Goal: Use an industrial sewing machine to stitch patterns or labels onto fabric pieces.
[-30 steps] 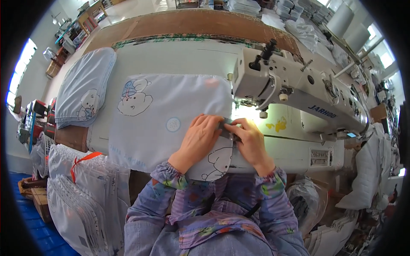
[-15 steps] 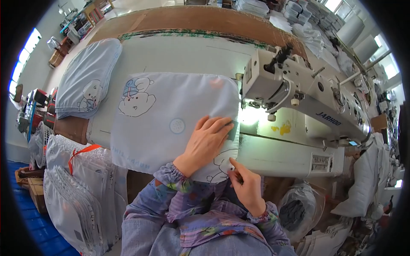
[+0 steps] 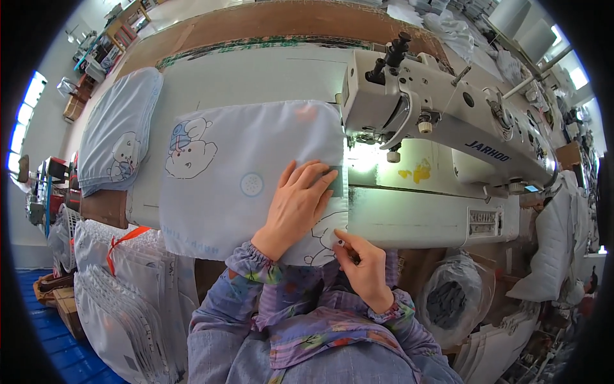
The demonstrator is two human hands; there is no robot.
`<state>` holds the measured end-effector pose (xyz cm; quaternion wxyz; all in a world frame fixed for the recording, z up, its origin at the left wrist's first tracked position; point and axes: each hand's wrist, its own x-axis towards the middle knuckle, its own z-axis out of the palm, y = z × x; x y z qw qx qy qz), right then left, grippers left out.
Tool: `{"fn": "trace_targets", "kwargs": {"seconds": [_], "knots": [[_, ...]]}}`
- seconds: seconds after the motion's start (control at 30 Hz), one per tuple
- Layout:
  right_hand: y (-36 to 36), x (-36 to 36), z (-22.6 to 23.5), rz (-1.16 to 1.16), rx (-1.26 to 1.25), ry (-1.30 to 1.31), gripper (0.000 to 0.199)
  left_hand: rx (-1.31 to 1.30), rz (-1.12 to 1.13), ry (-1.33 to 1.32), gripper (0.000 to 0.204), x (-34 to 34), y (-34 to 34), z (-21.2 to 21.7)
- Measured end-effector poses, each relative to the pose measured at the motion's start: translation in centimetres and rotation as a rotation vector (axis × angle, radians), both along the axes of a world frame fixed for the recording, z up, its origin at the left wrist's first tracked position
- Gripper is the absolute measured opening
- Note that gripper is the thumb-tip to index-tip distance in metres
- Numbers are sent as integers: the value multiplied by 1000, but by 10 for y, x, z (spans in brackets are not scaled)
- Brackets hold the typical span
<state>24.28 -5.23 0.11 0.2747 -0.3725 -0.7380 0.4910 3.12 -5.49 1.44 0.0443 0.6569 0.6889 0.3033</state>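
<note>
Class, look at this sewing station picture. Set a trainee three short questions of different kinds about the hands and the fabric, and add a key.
1. True or false: the left hand lies flat on the pale blue printed fabric.
2. Which part of the fabric does the right hand pinch? A) far edge B) near right corner C) left edge
3. Fill in: the fabric's right edge lies under the head of the white ___ machine.

Key: 1 true; 2 B; 3 sewing.
</note>
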Motion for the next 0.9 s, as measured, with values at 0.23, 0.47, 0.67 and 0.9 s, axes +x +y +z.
{"fn": "trace_targets", "kwargs": {"seconds": [0.23,0.47,0.67,0.9], "knots": [[3,2,1,17,-75,-3,35,-4,-4,15,34,0,2,-2],[25,-11,3,12,-68,3,34,-8,7,2,35,-1,16,0],[57,-24,14,-39,-81,-6,35,51,-1,27,33,-11,51,0],[48,-18,11,-11,-132,-38,38,0,-87,12,33,-10,50,2]]}}
